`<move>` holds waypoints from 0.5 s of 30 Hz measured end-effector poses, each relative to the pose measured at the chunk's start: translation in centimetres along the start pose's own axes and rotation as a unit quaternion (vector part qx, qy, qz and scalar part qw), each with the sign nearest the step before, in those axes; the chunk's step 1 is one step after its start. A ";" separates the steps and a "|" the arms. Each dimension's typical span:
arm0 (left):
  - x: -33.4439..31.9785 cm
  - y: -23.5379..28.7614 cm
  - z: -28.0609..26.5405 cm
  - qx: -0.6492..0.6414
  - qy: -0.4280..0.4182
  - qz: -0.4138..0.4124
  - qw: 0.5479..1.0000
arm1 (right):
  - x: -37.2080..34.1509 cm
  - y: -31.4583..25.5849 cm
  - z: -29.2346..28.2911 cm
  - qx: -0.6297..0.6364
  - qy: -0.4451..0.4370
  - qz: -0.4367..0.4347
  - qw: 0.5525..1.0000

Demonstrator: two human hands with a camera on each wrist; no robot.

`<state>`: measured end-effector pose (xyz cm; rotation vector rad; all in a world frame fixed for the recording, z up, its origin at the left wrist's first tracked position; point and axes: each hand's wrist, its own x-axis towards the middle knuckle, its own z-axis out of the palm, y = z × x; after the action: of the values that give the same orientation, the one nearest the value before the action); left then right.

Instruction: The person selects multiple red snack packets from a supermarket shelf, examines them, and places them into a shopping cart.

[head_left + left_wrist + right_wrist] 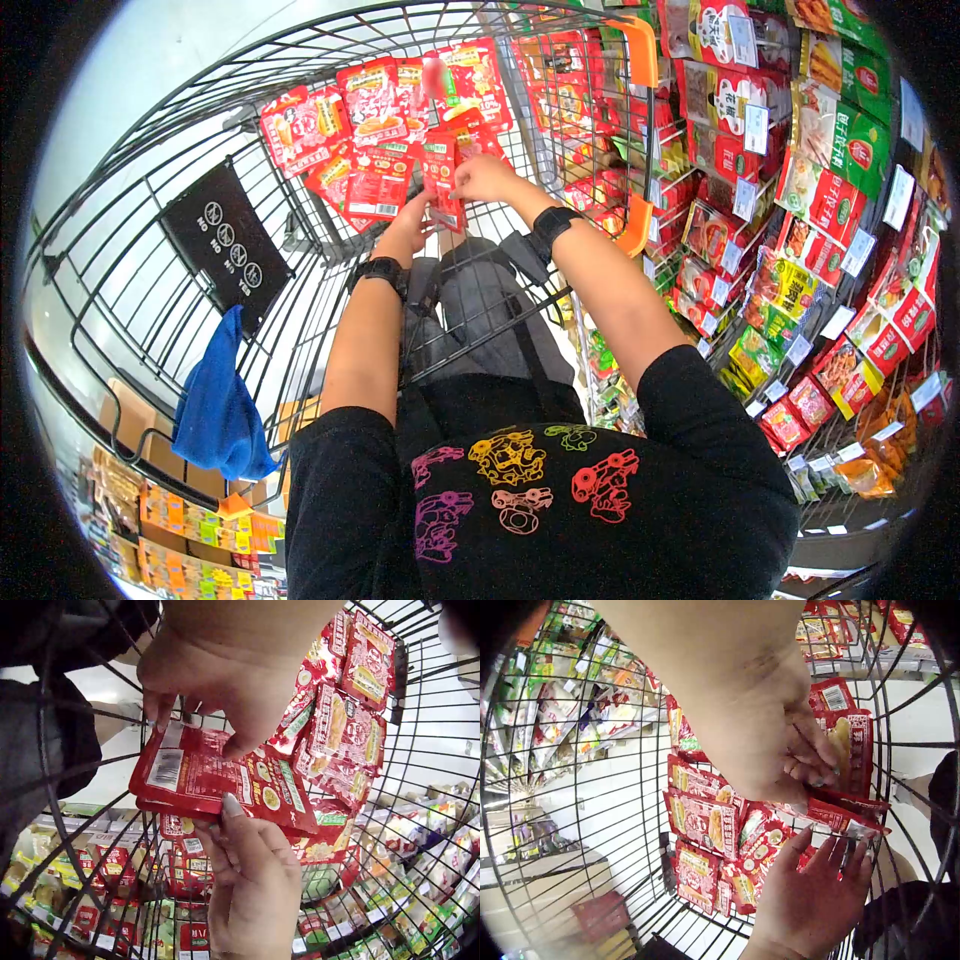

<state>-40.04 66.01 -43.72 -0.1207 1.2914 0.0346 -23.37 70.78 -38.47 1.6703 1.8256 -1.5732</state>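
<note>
Both hands hold red food pouches by their edges inside the wire cart; at least two seem stacked, the top one (438,172) (202,772) (838,819). My left hand (404,228) (225,686) (810,891) grips the near end, its thumb on the printed face in the left wrist view. My right hand (489,180) (259,874) (757,731) pinches another edge, thumb on top. Beside and beyond them, several red pouches (380,95) (349,727) (703,821) lie overlapping in the cart.
The black wire cart (110,210) has orange corner pieces (640,225), a black sign (228,245) and a blue cloth (218,405) hanging on its side. Shelves of packaged food (835,205) stand along the right.
</note>
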 end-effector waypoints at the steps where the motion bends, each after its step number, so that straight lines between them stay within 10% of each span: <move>1: -0.4 0.4 0.0 -0.017 -0.007 -0.008 1.000 | 0.0 -0.7 -0.3 0.013 -0.007 -0.013 1.000; 11: -9.5 5.8 0.7 -0.066 -0.184 0.026 0.980 | -4.7 -5.8 -7.3 0.236 -0.044 -0.099 0.966; 15: -17.0 6.0 1.2 -0.083 -0.122 0.249 0.957 | -7.4 -6.1 -10.2 0.359 -0.006 -0.138 0.923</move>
<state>-44.12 72.78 -27.47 0.0670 1.0421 0.5747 -20.99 75.62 -25.62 1.6772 1.6267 -2.6023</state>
